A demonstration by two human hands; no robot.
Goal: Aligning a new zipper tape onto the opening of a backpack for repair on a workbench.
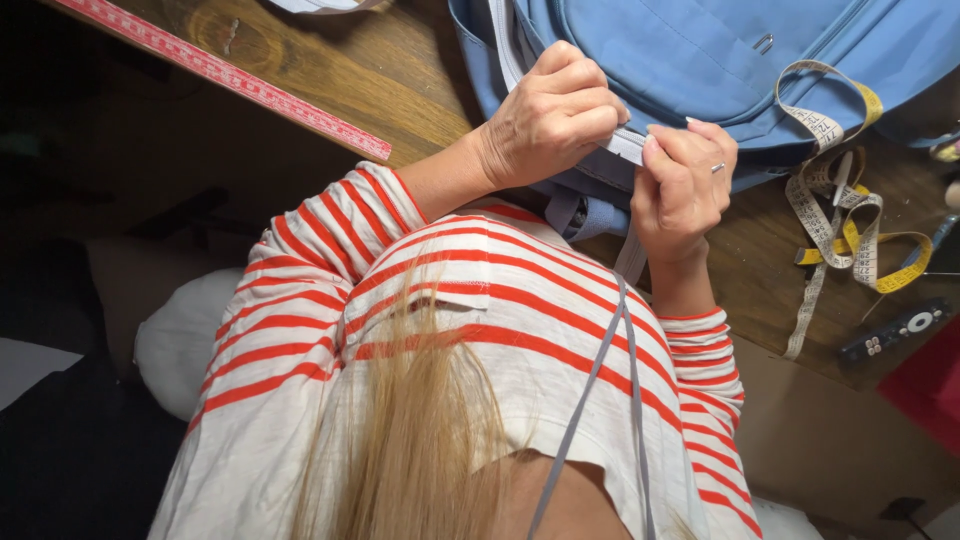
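Note:
A blue fabric backpack [700, 50] lies on a dark wooden table [380, 70]. Both hands are at its near edge, close together. My left hand [550, 120] is curled into a fist and pinches a pale grey strap [625, 145] of the backpack. My right hand [685, 185], with a ring on one finger, grips the same strap just to the right, fingertips pressed on it. The strap runs down from the hands toward my striped red-and-white shirt [480, 330]. What lies under the hands is hidden.
A yellow and white measuring tape [845, 215] lies coiled on the table right of the hands. A black remote control [895, 330] sits at the right edge, a red cloth [925, 385] below it. A red ruler strip [230, 75] runs along the table's left edge. A white cushion [180, 335] is at my left.

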